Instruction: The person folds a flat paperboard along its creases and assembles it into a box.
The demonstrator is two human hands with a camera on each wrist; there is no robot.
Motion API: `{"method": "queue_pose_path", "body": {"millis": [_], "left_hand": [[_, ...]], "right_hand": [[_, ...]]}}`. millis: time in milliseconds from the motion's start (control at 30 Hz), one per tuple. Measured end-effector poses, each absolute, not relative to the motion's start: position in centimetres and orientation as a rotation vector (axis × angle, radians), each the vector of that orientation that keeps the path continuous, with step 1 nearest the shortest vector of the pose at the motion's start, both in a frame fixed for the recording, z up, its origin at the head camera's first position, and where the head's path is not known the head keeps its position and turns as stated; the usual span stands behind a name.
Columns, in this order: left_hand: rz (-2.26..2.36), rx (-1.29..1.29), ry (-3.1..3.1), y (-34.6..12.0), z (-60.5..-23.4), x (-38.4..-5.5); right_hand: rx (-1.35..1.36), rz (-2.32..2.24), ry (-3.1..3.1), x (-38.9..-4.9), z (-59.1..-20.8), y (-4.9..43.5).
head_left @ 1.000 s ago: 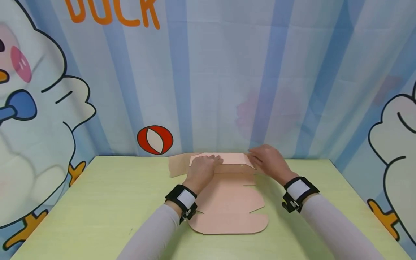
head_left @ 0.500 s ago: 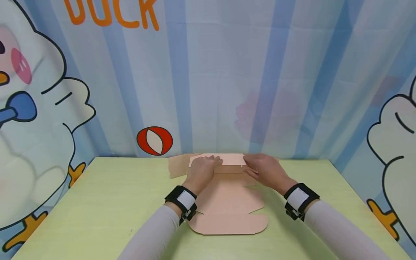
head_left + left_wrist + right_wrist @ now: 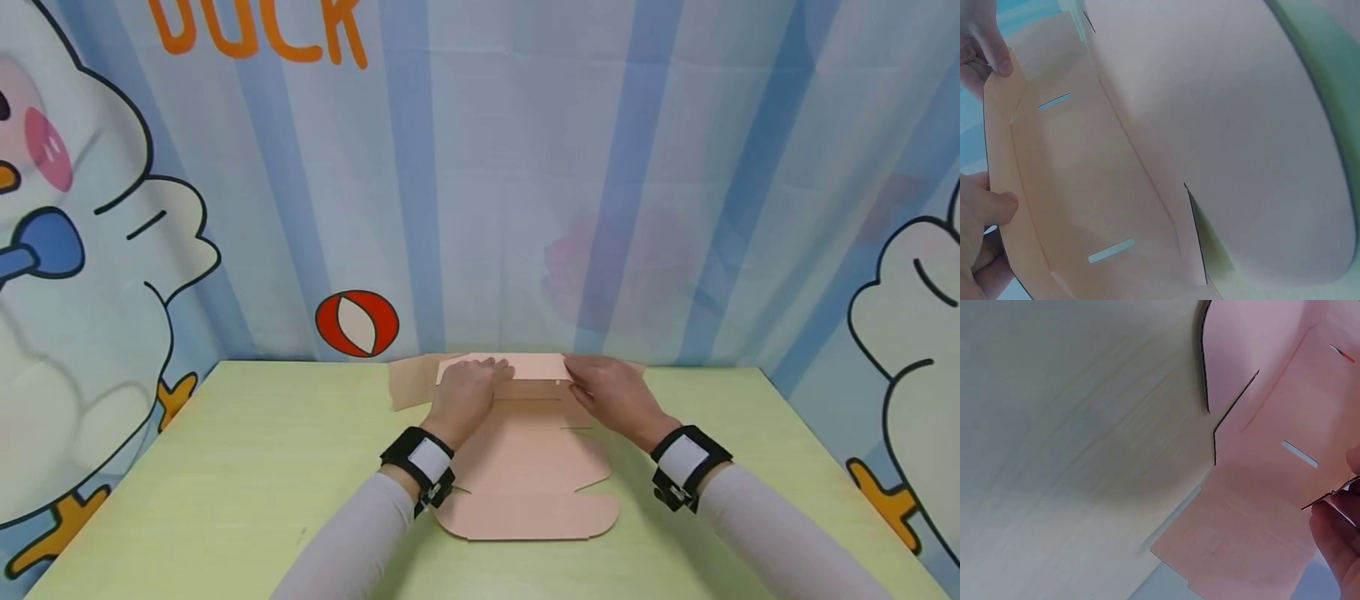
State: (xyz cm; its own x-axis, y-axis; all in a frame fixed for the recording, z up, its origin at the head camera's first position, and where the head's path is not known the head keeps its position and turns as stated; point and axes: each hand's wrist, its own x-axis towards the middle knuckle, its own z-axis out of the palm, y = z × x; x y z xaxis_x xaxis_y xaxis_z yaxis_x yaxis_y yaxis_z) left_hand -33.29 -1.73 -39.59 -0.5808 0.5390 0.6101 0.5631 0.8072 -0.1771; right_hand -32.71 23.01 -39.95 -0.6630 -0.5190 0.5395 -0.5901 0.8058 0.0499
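Note:
A flat pinkish-brown cardboard box blank (image 3: pixel 532 467) lies on the table, its rounded flap (image 3: pixel 528 517) toward me. Its far panel stands raised, with a folded strip (image 3: pixel 536 366) along the top. My left hand (image 3: pixel 467 396) grips that strip left of its middle, thumb on the inner face in the left wrist view. At the strip's right end, my right hand (image 3: pixel 618 400) pinches the edge, clearer in the right wrist view, where its fingers (image 3: pixel 1335 540) hold the thin cardboard edge. Two slots show in the panel, one slot (image 3: pixel 1111 250) nearer the left hand.
A side flap (image 3: pixel 414 382) sticks out to the left of the raised panel, and another side flap (image 3: pixel 1235 544) to the right. The pale yellow-green table (image 3: pixel 300 467) ends at a striped blue curtain (image 3: pixel 510 208) just behind the cardboard.
My right hand has shifted slightly left and in from the right corner, and now pinches the strip's right end. The left hand and the blank have stayed in place.

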Motion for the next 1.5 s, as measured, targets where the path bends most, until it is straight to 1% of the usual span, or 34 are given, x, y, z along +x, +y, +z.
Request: {"method": "queue_pose_path", "body": {"millis": [500, 933, 1267, 1367, 1500], "left_hand": [[-0.056, -0.818, -2.336, -1.7, -39.5, -33.2], [-0.047, -0.818, -2.333, -1.7, -39.5, -33.4], [-0.042, -0.822, -2.333, -1.7, -39.4, -33.3], [-0.039, -0.825, -2.331, -1.8, -39.4, -33.2], [-0.026, -0.820, -2.338, -1.8, -39.3, -33.1]], "right_hand": [[0.763, 0.363, -2.469, -32.4, -40.4, 22.3], [0.645, 0.602, -2.560, -32.0, -40.8, 21.6], [0.530, 1.012, -2.625, -32.0, -40.9, 20.9], [0.453, 1.261, -2.645, -32.1, -40.8, 20.8], [0.339, 1.727, -2.588, -32.2, -40.6, 20.7]]}}
